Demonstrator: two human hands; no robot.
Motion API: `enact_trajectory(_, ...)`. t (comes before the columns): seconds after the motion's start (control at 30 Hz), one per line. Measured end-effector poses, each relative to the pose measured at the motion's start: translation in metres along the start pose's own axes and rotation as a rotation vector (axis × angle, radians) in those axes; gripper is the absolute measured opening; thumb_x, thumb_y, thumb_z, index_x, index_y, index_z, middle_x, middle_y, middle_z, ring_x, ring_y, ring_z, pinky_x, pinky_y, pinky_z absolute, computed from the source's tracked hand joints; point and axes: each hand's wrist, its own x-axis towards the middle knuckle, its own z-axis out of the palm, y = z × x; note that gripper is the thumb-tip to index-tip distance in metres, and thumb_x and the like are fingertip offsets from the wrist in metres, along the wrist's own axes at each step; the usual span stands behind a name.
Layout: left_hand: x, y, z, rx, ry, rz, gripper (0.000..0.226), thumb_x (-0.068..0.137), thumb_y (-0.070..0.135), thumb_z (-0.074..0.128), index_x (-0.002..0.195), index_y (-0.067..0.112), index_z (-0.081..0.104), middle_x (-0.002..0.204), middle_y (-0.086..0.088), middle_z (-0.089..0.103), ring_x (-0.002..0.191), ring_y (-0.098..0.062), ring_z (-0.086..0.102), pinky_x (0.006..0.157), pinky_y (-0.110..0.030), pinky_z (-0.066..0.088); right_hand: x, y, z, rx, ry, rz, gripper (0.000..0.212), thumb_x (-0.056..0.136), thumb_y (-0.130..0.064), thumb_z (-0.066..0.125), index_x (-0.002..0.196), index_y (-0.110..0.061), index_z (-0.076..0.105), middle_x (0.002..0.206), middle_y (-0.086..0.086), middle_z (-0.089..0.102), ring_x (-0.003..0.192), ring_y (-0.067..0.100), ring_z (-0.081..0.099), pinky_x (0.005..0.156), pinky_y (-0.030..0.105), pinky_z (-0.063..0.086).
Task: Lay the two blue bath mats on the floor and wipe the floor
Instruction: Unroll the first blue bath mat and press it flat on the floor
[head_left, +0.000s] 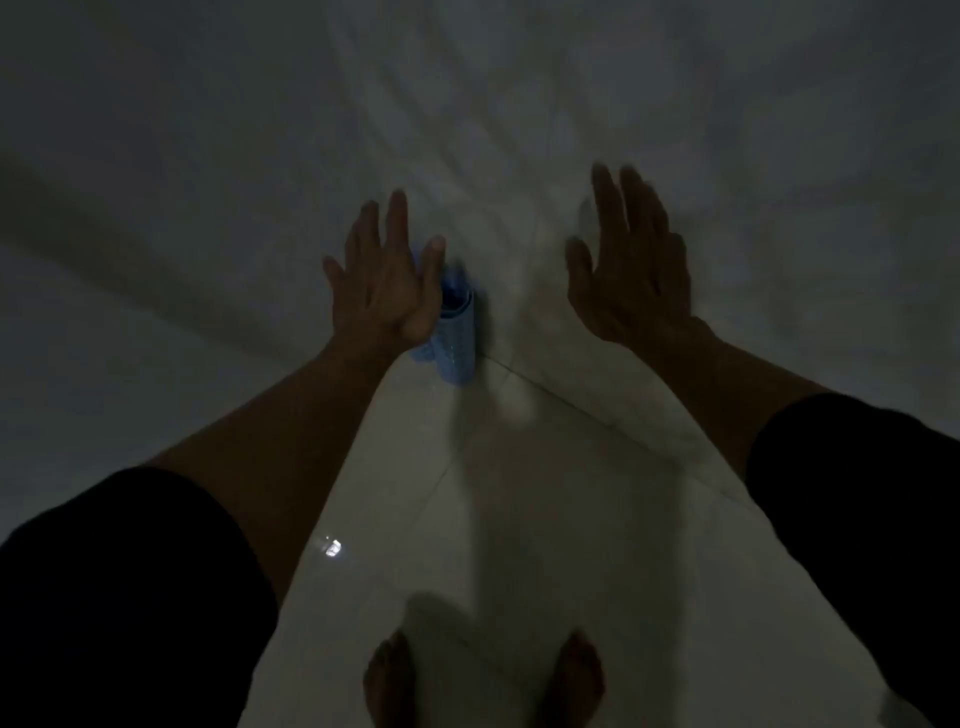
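The room is dim. A rolled blue bath mat (457, 332) stands upright in the corner where two white walls meet the tiled floor (519, 519). My left hand (387, 280) is stretched out in front of the roll's left side, fingers spread, hiding part of it; I cannot tell whether it touches the roll. My right hand (631, 260) is raised to the right of the roll, fingers apart and blurred, holding nothing. Whether the roll holds one mat or two is not clear.
White walls close in on the left (156, 234) and on the right (779, 182), meeting at the corner. My two bare feet (483, 680) stand on the glossy pale tiles at the bottom. A small light reflection (332, 547) shows on the floor.
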Motion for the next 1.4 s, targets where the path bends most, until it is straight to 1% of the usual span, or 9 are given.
enact_trajectory(0.33,0.048,-0.195,0.272,-0.1,0.007,0.184,0.086,0.091,0.069,0.022,0.157,0.014,0.017,0.155,-0.014,0.034,0.138,-0.034,0.036,0.111,-0.057,0.033,0.002,0.082,0.317,0.16,-0.078,-0.038,0.071,0.098,-0.034,0.043,0.157,-0.025,0.002,0.161,0.006,0.019,0.146,0.025,0.022,0.117,0.048,0.025)
enact_trajectory(0.5,0.084,-0.235,0.355,-0.21,0.033,0.336,0.077,0.093,0.047,0.044,0.151,0.0,0.027,0.15,-0.017,0.043,0.136,-0.03,0.043,0.116,-0.04,0.033,0.018,0.093,0.416,0.211,-0.018,-0.068,0.069,0.094,-0.017,0.05,0.155,-0.012,0.017,0.142,0.017,0.045,0.126,0.032,0.046,0.104,0.038,0.039)
enact_trajectory(0.67,0.115,-0.248,0.406,-0.378,0.139,0.41,0.062,0.092,0.028,0.065,0.143,0.003,0.038,0.139,-0.008,0.054,0.126,-0.015,0.052,0.108,-0.03,0.042,0.043,0.096,0.477,0.379,-0.087,-0.041,0.076,0.094,-0.028,0.058,0.154,-0.009,0.016,0.145,0.013,0.045,0.13,0.024,0.046,0.094,0.017,0.033)
enact_trajectory(0.8,0.13,-0.26,0.426,-0.429,0.211,0.473,0.071,0.088,0.037,0.068,0.141,0.002,0.037,0.133,-0.008,0.056,0.124,-0.017,0.055,0.107,-0.04,0.045,0.057,0.086,0.507,0.411,-0.079,-0.099,0.064,0.094,-0.037,0.06,0.144,-0.008,0.031,0.14,0.008,0.049,0.123,0.019,0.051,0.093,0.016,0.038)
enact_trajectory(0.97,0.121,-0.249,0.422,-0.523,0.15,0.463,0.077,0.089,0.026,0.072,0.146,0.005,0.024,0.135,0.003,0.044,0.124,-0.004,0.044,0.098,0.001,0.033,0.061,0.082,0.508,0.51,-0.064,0.018,0.062,0.088,-0.015,0.064,0.139,-0.009,0.029,0.126,0.01,0.053,0.111,0.023,0.057,0.095,0.039,0.051)
enact_trajectory(1.1,0.115,-0.245,0.41,-0.601,0.024,0.411,0.094,0.075,0.03,0.08,0.147,0.005,0.025,0.14,-0.006,0.05,0.123,-0.012,0.051,0.103,-0.027,0.046,0.034,0.084,0.483,0.614,-0.051,0.051,0.066,0.083,-0.024,0.074,0.129,-0.006,0.03,0.106,-0.001,0.051,0.09,0.007,0.056,0.077,0.025,0.054)
enact_trajectory(1.2,0.112,-0.229,0.393,-0.621,-0.191,0.32,0.119,0.051,0.033,0.09,0.15,0.009,0.03,0.136,-0.003,0.056,0.117,-0.012,0.057,0.093,-0.027,0.054,0.011,0.093,0.452,0.59,-0.045,0.071,0.076,0.076,-0.025,0.081,0.133,-0.009,0.033,0.101,-0.002,0.054,0.088,0.009,0.059,0.08,0.033,0.057)
enact_trajectory(1.3,0.099,-0.198,0.382,-0.638,-0.366,0.341,0.099,0.055,0.017,0.095,0.141,0.007,0.048,0.127,-0.003,0.066,0.109,-0.017,0.066,0.075,-0.023,0.058,-0.012,0.104,0.411,0.528,-0.046,0.141,0.074,0.075,-0.023,0.082,0.136,-0.011,0.042,0.113,0.004,0.058,0.101,0.018,0.061,0.088,0.037,0.056)
enact_trajectory(1.4,0.075,-0.162,0.379,-0.835,-0.478,0.368,0.083,0.058,0.006,0.093,0.133,0.006,0.057,0.117,-0.005,0.071,0.097,-0.017,0.07,0.065,-0.022,0.057,-0.042,0.119,0.363,0.475,-0.001,0.209,0.051,0.077,-0.013,0.077,0.124,-0.007,0.057,0.101,-0.005,0.06,0.096,0.013,0.06,0.075,0.023,0.057)
